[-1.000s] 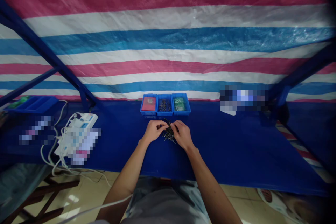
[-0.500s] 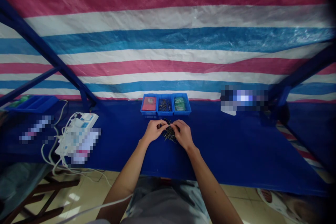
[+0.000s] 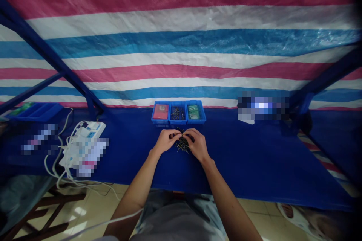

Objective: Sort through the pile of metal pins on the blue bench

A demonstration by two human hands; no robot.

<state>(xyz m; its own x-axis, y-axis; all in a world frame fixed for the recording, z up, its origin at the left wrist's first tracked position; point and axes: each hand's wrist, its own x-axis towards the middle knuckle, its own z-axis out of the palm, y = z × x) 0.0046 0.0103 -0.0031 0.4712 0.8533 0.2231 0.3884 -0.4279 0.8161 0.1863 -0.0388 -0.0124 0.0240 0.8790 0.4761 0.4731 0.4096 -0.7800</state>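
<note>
In the head view, a small pile of thin dark screws or pins [image 3: 183, 145] lies on the blue table, their exact kind too small to tell. My left hand [image 3: 166, 140] is closed in a pinch at the pile's upper left. From the right, my right hand [image 3: 197, 142] pinches too, its fingertips meeting the left ones above the pile. What the fingertips hold is too small to make out. Just beyond my hands stand three joined blue bins: one with a red packet [image 3: 161, 112], one with dark thin pieces [image 3: 177, 113], one with green-and-white packets [image 3: 194, 112].
A white power strip [image 3: 94, 130] with tangled cables lies on the table [image 3: 254, 158] at left, beside a blurred-out item. Farther left is a blue divided tray [image 3: 42, 112]. A pixelated bright object [image 3: 261, 105] stands at back right. Blue frame bars [image 3: 70, 77] slant down on both sides.
My fingertips have drawn slightly closer together and now meet above the pile. The bins and the pile stay where they were.
</note>
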